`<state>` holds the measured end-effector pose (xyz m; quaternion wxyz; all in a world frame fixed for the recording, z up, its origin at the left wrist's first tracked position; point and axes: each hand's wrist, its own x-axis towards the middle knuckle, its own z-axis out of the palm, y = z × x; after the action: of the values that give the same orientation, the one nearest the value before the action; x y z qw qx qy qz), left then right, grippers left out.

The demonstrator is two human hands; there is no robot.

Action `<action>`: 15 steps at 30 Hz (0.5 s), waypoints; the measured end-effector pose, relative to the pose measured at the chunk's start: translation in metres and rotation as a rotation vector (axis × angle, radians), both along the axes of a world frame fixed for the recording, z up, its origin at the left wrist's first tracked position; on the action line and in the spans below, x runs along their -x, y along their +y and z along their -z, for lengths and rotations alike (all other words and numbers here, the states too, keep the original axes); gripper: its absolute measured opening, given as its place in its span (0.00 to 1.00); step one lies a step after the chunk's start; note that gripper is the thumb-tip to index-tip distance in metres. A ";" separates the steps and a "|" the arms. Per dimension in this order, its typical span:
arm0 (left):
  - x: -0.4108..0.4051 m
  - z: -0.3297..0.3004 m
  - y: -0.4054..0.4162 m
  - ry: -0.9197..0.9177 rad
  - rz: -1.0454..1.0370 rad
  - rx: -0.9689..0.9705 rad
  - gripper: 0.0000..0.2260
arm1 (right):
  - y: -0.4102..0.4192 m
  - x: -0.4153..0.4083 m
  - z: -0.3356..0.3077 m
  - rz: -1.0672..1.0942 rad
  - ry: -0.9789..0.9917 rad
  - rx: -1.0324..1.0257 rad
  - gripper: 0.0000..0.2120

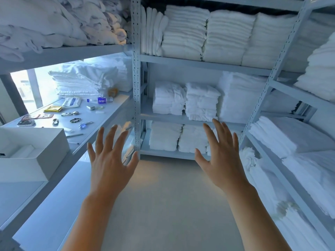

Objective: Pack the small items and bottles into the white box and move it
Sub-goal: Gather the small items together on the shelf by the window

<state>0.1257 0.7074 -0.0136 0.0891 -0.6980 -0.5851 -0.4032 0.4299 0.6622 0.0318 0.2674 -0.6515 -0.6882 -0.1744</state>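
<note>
While both your hands, left hand (110, 165) and right hand (222, 160), hung mid-air, fingers spread, holding nothing, packing hadn't started: white box (36, 160) near left on counter (108, 115), bottle (99, 100) beyond. Next, reach left.

The white box (34, 156) runs off the left edge, so only part of its inside shows; a dark thing at that edge is too cut off to identify. The print on the water bottle (100, 100) is too small to read. The small items (72, 116) on the shelf are blurred beyond naming. Both forearms leave the bottom edge. The left hand's (108, 160) fingertips are motion-blurred.
</note>
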 end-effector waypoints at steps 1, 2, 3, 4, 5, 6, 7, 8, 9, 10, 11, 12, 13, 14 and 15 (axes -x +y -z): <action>-0.007 0.001 0.007 -0.002 0.003 0.001 0.28 | 0.007 -0.007 0.002 -0.001 0.008 0.002 0.34; -0.015 0.001 0.015 -0.002 0.004 0.002 0.29 | 0.015 -0.016 0.003 0.000 0.015 0.004 0.34; -0.024 0.002 0.023 0.002 0.003 0.003 0.29 | 0.023 -0.026 0.004 0.000 0.019 0.007 0.34; -0.034 0.001 0.031 0.008 0.003 0.003 0.29 | 0.031 -0.036 0.005 0.002 0.025 0.012 0.34; -0.045 0.000 0.040 0.014 0.005 0.003 0.29 | 0.039 -0.047 0.006 0.006 0.033 0.019 0.34; -0.057 -0.001 0.050 0.018 0.010 0.003 0.29 | 0.047 -0.059 0.006 0.011 0.040 0.023 0.35; -0.069 -0.002 0.060 0.019 0.016 0.001 0.29 | 0.055 -0.072 0.006 0.016 0.046 0.024 0.35; -0.081 -0.003 0.069 0.020 0.022 -0.003 0.29 | 0.063 -0.084 0.006 0.021 0.050 0.023 0.35; -0.092 -0.004 0.079 0.021 0.028 -0.011 0.29 | 0.072 -0.097 0.006 0.023 0.055 0.021 0.35; -0.103 -0.005 0.088 0.024 0.033 -0.017 0.28 | 0.080 -0.109 0.006 0.025 0.064 0.021 0.35; -0.114 -0.006 0.097 0.026 0.038 -0.022 0.28 | 0.088 -0.120 0.005 0.027 0.075 0.022 0.35; -0.125 -0.007 0.105 0.027 0.042 -0.026 0.28 | 0.095 -0.131 0.006 0.028 0.086 0.025 0.35; -0.135 -0.007 0.113 0.031 0.045 -0.027 0.28 | 0.102 -0.142 0.006 0.028 0.095 0.026 0.35; -0.145 -0.008 0.119 0.036 0.048 -0.026 0.28 | 0.109 -0.152 0.007 0.027 0.105 0.026 0.34; -0.155 -0.009 0.126 0.041 0.051 -0.023 0.28 | 0.115 -0.161 0.008 0.024 0.118 0.026 0.34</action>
<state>0.2808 0.8334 -0.0049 0.0992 -0.7196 -0.5605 -0.3976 0.5909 0.7770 0.0236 0.2968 -0.6724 -0.6655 -0.1302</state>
